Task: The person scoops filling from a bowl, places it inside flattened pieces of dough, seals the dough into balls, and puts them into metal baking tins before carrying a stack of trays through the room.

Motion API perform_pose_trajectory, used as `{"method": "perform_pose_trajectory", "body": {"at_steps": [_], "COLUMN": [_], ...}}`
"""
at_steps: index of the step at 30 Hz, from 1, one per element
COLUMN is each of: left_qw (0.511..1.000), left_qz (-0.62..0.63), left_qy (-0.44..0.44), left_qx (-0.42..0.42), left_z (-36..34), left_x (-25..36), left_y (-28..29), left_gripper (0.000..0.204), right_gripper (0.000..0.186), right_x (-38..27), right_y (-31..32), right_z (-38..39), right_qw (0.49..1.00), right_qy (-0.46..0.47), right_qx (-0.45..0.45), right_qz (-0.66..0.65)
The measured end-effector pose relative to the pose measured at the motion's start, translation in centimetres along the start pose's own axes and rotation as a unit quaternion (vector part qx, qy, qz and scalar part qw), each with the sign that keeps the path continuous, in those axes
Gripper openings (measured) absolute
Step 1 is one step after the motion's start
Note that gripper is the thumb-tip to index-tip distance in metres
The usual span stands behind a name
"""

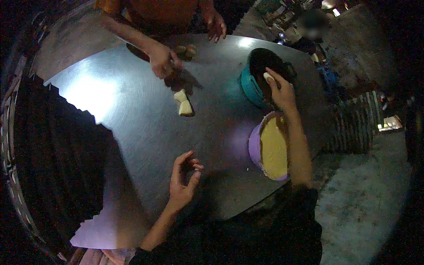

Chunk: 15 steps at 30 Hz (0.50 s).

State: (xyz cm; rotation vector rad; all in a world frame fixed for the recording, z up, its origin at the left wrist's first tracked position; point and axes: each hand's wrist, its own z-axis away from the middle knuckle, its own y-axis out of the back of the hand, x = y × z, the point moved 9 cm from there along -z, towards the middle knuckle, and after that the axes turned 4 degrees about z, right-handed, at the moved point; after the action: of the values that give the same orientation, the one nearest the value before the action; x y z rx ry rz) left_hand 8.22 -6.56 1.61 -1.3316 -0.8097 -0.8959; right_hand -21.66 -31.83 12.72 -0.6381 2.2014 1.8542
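Observation:
My right hand (283,92) pinches a small whitish lump (267,76) over the near side of a teal basin (252,90), whose inside is dark. What the lump is made of cannot be made out. Below that arm sits a purple bowl (255,145) filled with a smooth yellow mass (274,148), partly covered by my forearm. My left hand (183,179) hovers above the metal table, its fingers loosely curved and the thumb apart, with nothing in it. Farther off, two pale yellow chunks (184,107) lie against each other on the tabletop.
Across the shiny metal table (145,128), a person in an orange top has one hand (162,62) low over the surface near small brownish lumps (187,52); the other hand (215,26) hangs by the edge. Dark corrugated sheeting (62,154) covers the left side.

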Motion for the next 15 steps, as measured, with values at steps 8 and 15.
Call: {"method": "perform_pose_trajectory", "body": {"at_steps": [8, 15], "left_qw": [0.991, 0.983], "left_qz": [-0.094, -0.133], "left_qy": [0.054, 0.076], "left_qx": [0.075, 0.103], "left_z": [4.2, 7.0], "left_x": [-0.9, -1.3], "left_y": [4.4, 0.9], "left_gripper": [0.031, 0.028], "right_gripper": [0.085, 0.075], "right_x": [16.2, 13.6], "right_y": [-13.1, -6.8], "right_z": [-2.0, -0.4], "right_qw": [0.888, 0.952], "right_qy": [-0.235, -0.107], "right_qx": [-0.357, -0.121], "right_qz": [-0.168, -0.262]}}
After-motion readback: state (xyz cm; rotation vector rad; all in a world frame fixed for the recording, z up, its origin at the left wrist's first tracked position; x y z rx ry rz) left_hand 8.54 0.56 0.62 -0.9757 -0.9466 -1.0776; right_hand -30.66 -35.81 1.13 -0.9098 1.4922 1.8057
